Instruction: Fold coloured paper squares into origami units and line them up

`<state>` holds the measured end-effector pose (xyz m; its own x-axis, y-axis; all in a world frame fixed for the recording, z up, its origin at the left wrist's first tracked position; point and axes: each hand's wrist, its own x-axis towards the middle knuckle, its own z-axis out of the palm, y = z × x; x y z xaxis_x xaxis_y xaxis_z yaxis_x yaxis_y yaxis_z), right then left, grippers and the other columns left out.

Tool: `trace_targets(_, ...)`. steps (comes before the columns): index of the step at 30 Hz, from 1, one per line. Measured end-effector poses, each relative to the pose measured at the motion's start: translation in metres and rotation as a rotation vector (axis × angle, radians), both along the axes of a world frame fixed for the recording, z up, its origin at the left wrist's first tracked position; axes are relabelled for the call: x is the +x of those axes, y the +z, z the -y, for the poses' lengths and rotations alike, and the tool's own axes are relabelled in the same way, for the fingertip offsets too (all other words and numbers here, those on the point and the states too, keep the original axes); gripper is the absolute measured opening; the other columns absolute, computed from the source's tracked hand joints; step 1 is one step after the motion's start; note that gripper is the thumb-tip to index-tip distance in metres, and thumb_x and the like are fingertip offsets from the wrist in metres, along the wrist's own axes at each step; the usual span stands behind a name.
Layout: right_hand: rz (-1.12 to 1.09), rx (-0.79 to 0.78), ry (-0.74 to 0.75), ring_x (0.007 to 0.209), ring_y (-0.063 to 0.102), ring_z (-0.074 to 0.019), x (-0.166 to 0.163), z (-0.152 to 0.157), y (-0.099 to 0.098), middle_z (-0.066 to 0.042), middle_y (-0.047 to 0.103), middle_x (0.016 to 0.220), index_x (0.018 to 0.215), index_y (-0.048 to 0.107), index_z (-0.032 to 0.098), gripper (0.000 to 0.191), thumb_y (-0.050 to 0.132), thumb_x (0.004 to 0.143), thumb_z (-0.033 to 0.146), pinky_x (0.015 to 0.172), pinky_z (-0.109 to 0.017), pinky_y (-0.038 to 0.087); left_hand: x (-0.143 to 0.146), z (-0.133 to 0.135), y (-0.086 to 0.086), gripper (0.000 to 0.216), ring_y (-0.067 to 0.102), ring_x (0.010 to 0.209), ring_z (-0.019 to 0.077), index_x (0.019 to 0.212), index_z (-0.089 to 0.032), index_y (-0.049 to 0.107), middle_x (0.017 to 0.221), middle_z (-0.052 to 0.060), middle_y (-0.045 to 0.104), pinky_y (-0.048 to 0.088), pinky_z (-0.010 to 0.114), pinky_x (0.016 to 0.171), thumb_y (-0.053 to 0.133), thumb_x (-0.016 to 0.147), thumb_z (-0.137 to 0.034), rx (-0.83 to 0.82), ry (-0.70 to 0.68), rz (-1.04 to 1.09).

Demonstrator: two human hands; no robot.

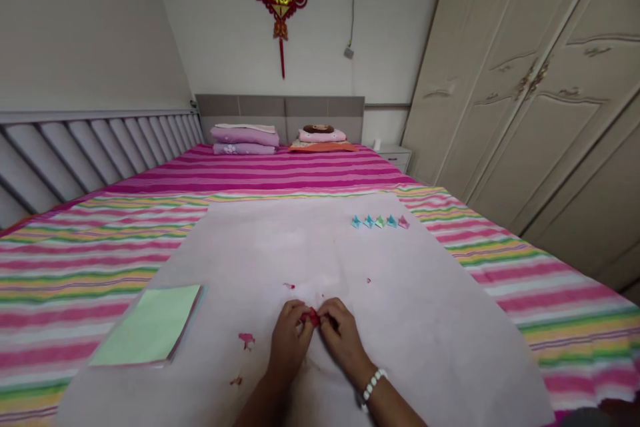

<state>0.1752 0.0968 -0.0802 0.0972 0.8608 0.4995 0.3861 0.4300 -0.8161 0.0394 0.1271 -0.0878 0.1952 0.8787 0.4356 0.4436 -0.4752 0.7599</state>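
Observation:
My left hand (289, 337) and my right hand (339, 332) meet low in the middle of the view, fingers pinched together on a small red piece of folded paper (312, 317). They rest on a pale sheet (425, 293) spread over the bed. A white bead bracelet (373, 385) circles my right wrist. Several small folded paper shapes (380, 221), blue, green and pink, stand in a row farther out to the right.
A stack of light green paper (150, 325) lies to the left of my hands. Red paper scraps (247, 340) dot the sheet. The striped bedspread (75, 267) runs to folded pillows (245, 139) by the headboard. A cream wardrobe (540, 100) fills the right side.

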Motion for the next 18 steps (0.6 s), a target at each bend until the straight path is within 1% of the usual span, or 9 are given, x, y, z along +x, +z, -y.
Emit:
trace_targets(2,0.041,-0.016,0.044,0.075,0.056,-0.018,0.007,0.001,0.002,-0.003,0.058,0.078,0.077,0.062,0.02,0.026,0.047,0.071,0.001,0.067,-0.028,0.045,0.001,0.0,0.0,0.021,0.062,0.086,0.0197,0.083,-0.018,0.068,0.091,0.006,0.061,0.054,0.035,0.076,0.051,0.073,-0.01,-0.005,0.009,0.018)
trace_targets(4,0.082,-0.04,0.084,0.075,0.056,-0.0178,0.013,0.002,0.005,-0.002,0.059,0.079,0.081,0.063,0.021,0.029,0.048,0.07,-0.001,0.068,-0.028,0.045,0.002,0.001,0.001,0.022,0.062,0.088,0.0196,0.084,-0.018,0.068,0.091,0.006,0.062,0.054,0.034,0.076,0.051,0.073,-0.01,-0.016,0.019,0.026)
trace_targets(5,0.102,-0.05,0.101,0.074,0.056,-0.0177,0.016,0.002,0.007,-0.002,0.059,0.079,0.08,0.064,0.022,0.028,0.048,0.071,0.0,0.068,-0.028,0.045,0.002,0.001,0.001,0.022,0.062,0.088,0.0195,0.086,-0.018,0.068,0.093,0.006,0.062,0.054,0.033,0.075,0.051,0.073,-0.01,-0.023,0.023,0.03)
trace_targets(7,0.135,-0.066,0.122,0.073,0.056,-0.0178,0.02,0.002,0.01,-0.002,0.06,0.077,0.077,0.065,0.022,0.025,0.05,0.075,0.003,0.067,-0.028,0.045,0.002,0.003,0.003,0.027,0.062,0.089,0.019,0.096,-0.018,0.066,0.098,0.007,0.062,0.054,0.031,0.071,0.052,0.075,-0.012,-0.035,0.031,0.044)
trace_targets(10,0.165,-0.073,0.116,0.069,0.057,-0.0171,0.023,0.001,0.017,-0.002,0.061,0.074,0.074,0.065,0.022,0.02,0.053,0.076,0.006,0.063,-0.027,0.045,-0.003,0.009,0.009,0.038,0.062,0.094,0.0201,0.115,-0.02,0.058,0.11,0.01,0.059,0.055,0.033,0.072,0.052,0.078,-0.016,-0.01,0.098,0.086)
trace_targets(13,0.175,-0.064,0.076,0.063,0.057,-0.0153,0.028,-0.007,0.025,-0.001,0.061,0.071,0.072,0.065,0.021,0.018,0.055,0.075,0.006,0.057,-0.025,0.044,-0.012,0.018,0.011,0.038,0.059,0.104,0.0243,0.118,-0.018,0.055,0.116,0.013,0.058,0.055,0.037,0.078,0.051,0.081,-0.018,0.088,0.177,0.078)
trace_targets(15,0.178,-0.052,0.032,0.063,0.057,-0.0147,0.036,-0.019,0.031,0.0,0.062,0.071,0.07,0.065,0.021,0.018,0.055,0.074,0.006,0.057,-0.024,0.044,-0.019,0.027,0.006,0.034,0.06,0.105,0.0253,0.114,-0.019,0.058,0.113,0.013,0.061,0.055,0.04,0.082,0.052,0.081,-0.018,0.156,0.144,0.027)
trace_targets(17,0.183,-0.043,-0.036,0.063,0.057,-0.0146,0.047,-0.037,0.037,0.0,0.062,0.07,0.071,0.066,0.02,0.019,0.054,0.074,0.006,0.057,-0.024,0.044,-0.023,0.038,-0.006,0.031,0.062,0.102,0.0252,0.109,-0.022,0.062,0.109,0.011,0.064,0.054,0.042,0.086,0.054,0.08,-0.017,0.201,0.124,0.001)
trace_targets(18,0.189,-0.041,-0.078,0.063,0.057,-0.0146,0.053,-0.049,0.04,-0.001,0.062,0.07,0.071,0.066,0.02,0.019,0.053,0.074,0.006,0.057,-0.025,0.043,-0.024,0.044,-0.014,0.029,0.063,0.1,0.0248,0.105,-0.023,0.064,0.107,0.01,0.065,0.055,0.042,0.086,0.053,0.08,-0.016,0.211,0.141,0.024)
